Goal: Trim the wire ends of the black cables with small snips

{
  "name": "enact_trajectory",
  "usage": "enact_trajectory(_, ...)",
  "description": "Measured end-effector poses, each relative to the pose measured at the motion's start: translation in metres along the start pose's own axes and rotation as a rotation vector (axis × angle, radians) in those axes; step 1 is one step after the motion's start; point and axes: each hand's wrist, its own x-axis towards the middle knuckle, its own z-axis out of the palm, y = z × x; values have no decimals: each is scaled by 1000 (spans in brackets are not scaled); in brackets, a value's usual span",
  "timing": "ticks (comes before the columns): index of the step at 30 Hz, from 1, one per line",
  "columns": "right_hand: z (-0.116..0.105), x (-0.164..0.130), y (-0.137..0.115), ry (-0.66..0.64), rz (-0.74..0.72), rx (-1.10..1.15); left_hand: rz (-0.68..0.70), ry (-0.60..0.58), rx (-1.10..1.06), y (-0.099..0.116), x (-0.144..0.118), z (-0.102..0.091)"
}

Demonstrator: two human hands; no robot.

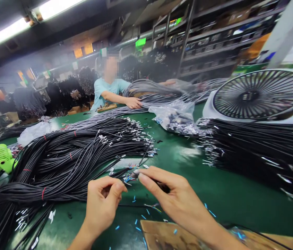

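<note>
My left hand [103, 201] is closed in a pinch, its thumb against the curled fingers; whatever it may hold is hidden. To its right, my right hand [171, 194] grips a small dark piece with a grey tip [135, 173] between thumb and forefinger, and a black part of it shows under the palm. Its exact kind is unclear. Just beyond the fingertips lie stripped cable ends [129, 177] with blue and other coloured wires. A large bundle of black cables [65, 156], tied with red bands, spreads behind my left hand.
A wooden board [167, 231] and blue scraps [138, 228] lie on the green table [229, 198]. More black cables [255, 149] are stacked right, near a fan [260, 95]. A plastic bag [174, 116] lies ahead. Across the table, a person [110, 86] handles grey cables [154, 92].
</note>
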Motion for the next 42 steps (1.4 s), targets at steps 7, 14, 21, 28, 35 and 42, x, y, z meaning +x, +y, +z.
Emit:
enact_trajectory(7, 1, 0, -1, -30, 114, 95, 50, 18, 24, 5, -2, 5)
enact_trajectory(14, -1, 5, -5, -126, 100, 144, 76, 54, 76, 4, -3, 7)
enact_trajectory(21, -1, 5, 0, -56, -2, 62, 111, 65, 105, -1, -2, 9)
enact_trajectory(28, -2, 8, 0, -95, -4, 101, 174, 14, 122, -2, -1, 8)
enact_trajectory(35, 6, 14, 0, -195, 233, 438, 61, 8, -10, -7, -1, 12)
enact_trajectory(42, 6, 12, 5, 5, 112, 213, 69, 71, 136, -11, -1, 20)
